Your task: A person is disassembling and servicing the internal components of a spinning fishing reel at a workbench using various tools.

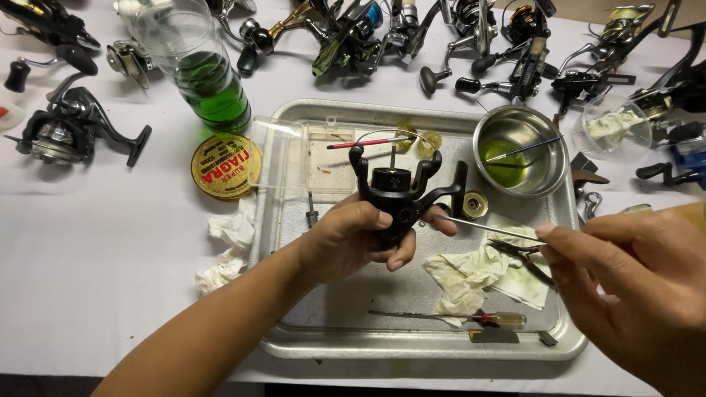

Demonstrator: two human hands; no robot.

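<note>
Green-liquid bottle, steel bowl, screwdriver, stained rags.

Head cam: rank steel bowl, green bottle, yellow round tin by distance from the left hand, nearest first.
From the left hand, which holds the black reel part:
1. Yellow round tin, up-left, just off the tray's left edge.
2. Steel bowl, up-right, on the tray.
3. Green bottle, far up-left on the table.

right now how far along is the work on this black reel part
Done: the black reel part is stripped, and the rags are stained green. In hand: left hand grips it while right hand brings a thin tool to it. Left: other reels wait around the tray.
</note>
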